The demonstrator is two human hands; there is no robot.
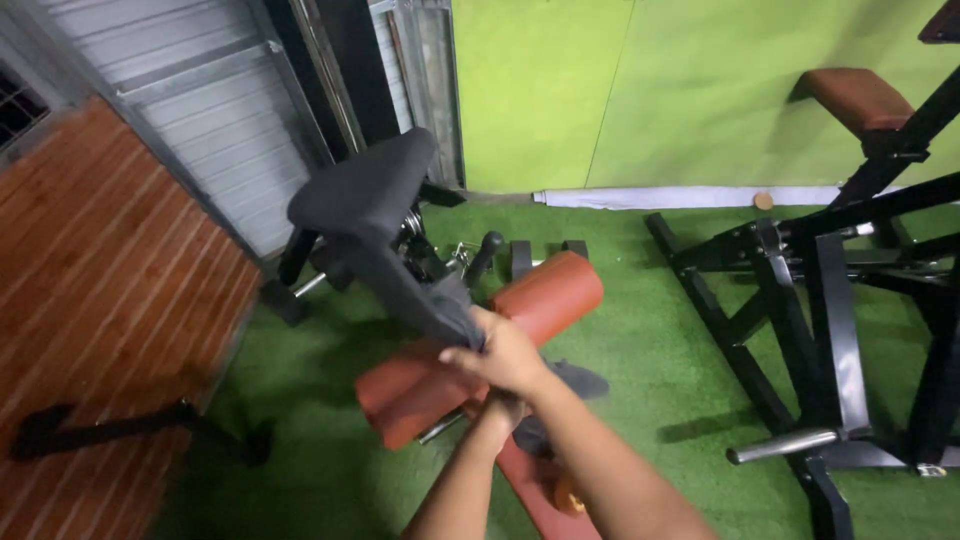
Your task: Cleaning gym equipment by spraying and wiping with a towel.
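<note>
Black cloth (pixel 385 215) is what I am gripping: my right hand (pixel 503 355) is closed around its gathered lower end, and the rest of the cloth stretches up and away from my fist to a broad flap hanging above the red roller pad (pixel 480 345). My left hand (pixel 498 412) sits just beneath the right one, mostly hidden by it, so I cannot tell whether it is closed or holding anything. Both hands hover right over the red roller pad, which lies slanted across its dark metal frame. Just this side of the pad, under my forearms, a strip of red bench (pixel 540 490) shows. Green turf (pixel 640 340) spreads all around the pad. To the pad's right stands a black steel machine frame (pixel 830 330) with a chrome peg. To the pad's left runs a reddish wooden floor (pixel 90 290). Beyond the pad rises a lime-green wall (pixel 650 80).
</note>
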